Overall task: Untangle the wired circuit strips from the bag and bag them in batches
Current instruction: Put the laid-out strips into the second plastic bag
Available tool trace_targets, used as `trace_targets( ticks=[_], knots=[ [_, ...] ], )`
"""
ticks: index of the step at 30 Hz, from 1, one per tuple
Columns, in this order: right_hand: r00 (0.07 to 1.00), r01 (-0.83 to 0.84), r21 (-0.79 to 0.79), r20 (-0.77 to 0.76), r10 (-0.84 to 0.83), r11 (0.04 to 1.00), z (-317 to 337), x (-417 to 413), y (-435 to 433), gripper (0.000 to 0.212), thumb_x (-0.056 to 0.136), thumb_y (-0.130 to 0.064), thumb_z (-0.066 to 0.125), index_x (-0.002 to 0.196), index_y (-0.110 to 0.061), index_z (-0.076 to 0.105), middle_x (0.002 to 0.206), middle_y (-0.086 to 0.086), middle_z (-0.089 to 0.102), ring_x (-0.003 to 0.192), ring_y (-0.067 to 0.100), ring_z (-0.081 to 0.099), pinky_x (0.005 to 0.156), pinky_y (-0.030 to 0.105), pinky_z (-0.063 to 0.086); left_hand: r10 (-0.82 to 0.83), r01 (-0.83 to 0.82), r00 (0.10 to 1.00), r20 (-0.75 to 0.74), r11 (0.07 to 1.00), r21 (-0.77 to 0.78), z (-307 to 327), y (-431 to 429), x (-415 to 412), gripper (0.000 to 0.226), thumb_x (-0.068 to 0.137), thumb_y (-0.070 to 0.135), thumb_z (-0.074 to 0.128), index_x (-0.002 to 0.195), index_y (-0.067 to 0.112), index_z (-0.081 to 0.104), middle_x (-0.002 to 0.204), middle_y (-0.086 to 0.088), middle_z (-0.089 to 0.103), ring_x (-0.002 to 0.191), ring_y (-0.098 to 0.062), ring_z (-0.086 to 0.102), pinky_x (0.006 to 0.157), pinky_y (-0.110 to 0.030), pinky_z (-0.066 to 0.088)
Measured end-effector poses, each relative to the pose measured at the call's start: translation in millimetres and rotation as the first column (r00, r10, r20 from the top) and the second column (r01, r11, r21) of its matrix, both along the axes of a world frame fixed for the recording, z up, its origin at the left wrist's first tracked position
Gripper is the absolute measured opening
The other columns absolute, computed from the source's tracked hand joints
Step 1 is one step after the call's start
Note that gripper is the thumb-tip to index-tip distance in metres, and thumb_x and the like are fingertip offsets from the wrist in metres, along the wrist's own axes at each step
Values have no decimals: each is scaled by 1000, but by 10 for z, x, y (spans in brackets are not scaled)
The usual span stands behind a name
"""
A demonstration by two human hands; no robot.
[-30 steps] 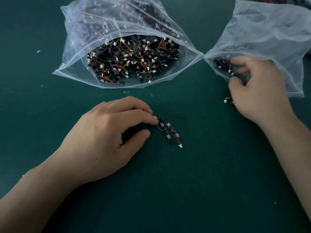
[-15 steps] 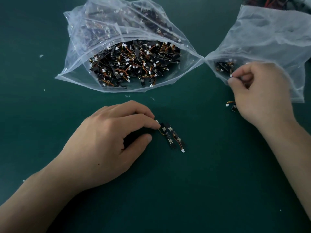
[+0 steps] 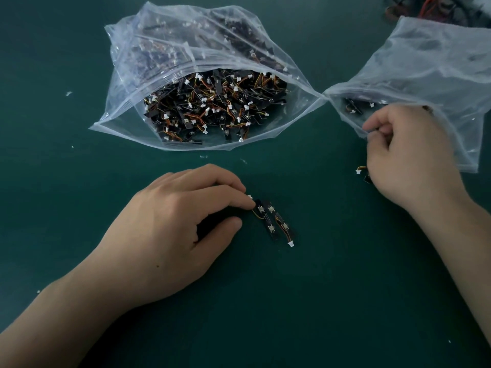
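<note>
A large clear bag lies open toward me, full of tangled black circuit strips with orange wires and white plugs. Two loose strips lie side by side on the green mat. My left hand rests beside them, fingers curled, index fingertip touching the end of the nearer strip, thumb apart from it. A second clear bag at the right holds a few strips. My right hand pinches that bag's lower lip. Another strip lies on the mat, partly hidden under this hand.
A tangle of red and black wires sits at the far right edge behind the second bag. Small white scraps dot the green mat.
My right hand has drawn back out of the second bag's mouth and now pinches its lip. My left hand has stayed by the two strips.
</note>
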State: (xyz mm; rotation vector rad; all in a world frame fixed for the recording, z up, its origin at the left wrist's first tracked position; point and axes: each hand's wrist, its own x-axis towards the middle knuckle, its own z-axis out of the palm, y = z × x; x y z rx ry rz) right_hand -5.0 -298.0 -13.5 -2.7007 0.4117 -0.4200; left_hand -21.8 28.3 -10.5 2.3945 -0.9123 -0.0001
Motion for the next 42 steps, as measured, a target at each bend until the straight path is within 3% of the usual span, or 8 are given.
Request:
trace_targets(
  ticks=[6, 10, 14, 20, 29, 35, 39, 42],
  knots=[
    [992, -68, -66, -115, 60, 996, 34, 14, 55, 36, 105, -18, 48, 139, -15, 60, 150, 5, 51, 142, 27, 44, 121, 51, 32, -10, 10, 1000, -1, 1000, -9, 11, -7, 5, 23, 97, 36, 60, 115, 37, 75, 123, 25, 62, 109, -2, 63, 96, -35, 52],
    [994, -88, -46, -69, 85, 995, 9, -11, 35, 35, 108, -18, 44, 140, -13, 58, 146, 1, 51, 135, 21, 48, 120, 48, 33, -7, 7, 1000, 4, 1000, -6, 3, -6, 8, 23, 97, 35, 61, 115, 37, 75, 123, 25, 62, 110, -2, 63, 96, -34, 52],
    [991, -131, 19, 18, 131, 991, 42, -64, 92, 31, 110, -26, 41, 119, -11, 67, 123, 7, 58, 118, 23, 53, 101, 33, 38, -9, 9, 1000, 6, 1000, -3, -6, -3, 7, 23, 97, 35, 62, 115, 37, 75, 124, 26, 61, 110, -2, 63, 95, -34, 52],
    [986, 46, -306, -141, -93, 951, 145, -298, 338, 49, 104, -66, 29, 96, -23, 51, 69, -4, 48, 58, 21, 42, 57, 34, 31, -19, 19, 1000, 19, 1000, -6, -38, 9, 22, 25, 98, 39, 60, 119, 39, 73, 126, 26, 61, 112, -4, 64, 95, -37, 53],
    [804, -589, -146, -201, 559, 795, 155, -558, 1045, 66, 85, -86, 44, 105, -24, 58, 95, -9, 54, 86, 17, 54, 70, 36, 45, -23, 24, 999, 22, 999, -42, -47, 3, 34, 21, 96, 35, 68, 115, 35, 78, 121, 21, 63, 103, -10, 66, 88, -43, 54],
    [785, -620, -35, -47, 618, 784, 91, -547, 1003, 17, 99, -34, 62, 109, -22, 69, 98, -5, 61, 88, 20, 59, 70, 43, 53, -40, 41, 999, 14, 998, -37, -24, 8, 37, 22, 97, 30, 66, 115, 34, 78, 120, 20, 64, 105, -8, 66, 91, -43, 53],
    [815, -578, -42, -57, 576, 815, 79, -526, 967, 32, 99, -26, 66, 129, -16, 66, 103, -3, 66, 92, 22, 63, 72, 37, 53, -30, 29, 1000, -6, 999, -19, 3, -1, 30, 35, 95, 30, 66, 129, 34, 67, 123, 23, 63, 109, 0, 62, 93, -40, 53],
    [807, -590, -136, -95, 583, 795, 74, -517, 987, 19, 102, -25, 59, 114, -16, 71, 98, -1, 61, 88, 25, 60, 70, 43, 52, 4, -4, 1000, -13, 1000, 1, 18, -11, 16, 45, 92, 33, 66, 136, 35, 59, 117, 27, 62, 97, 14, 51, 85, -25, 44]
  ],
)
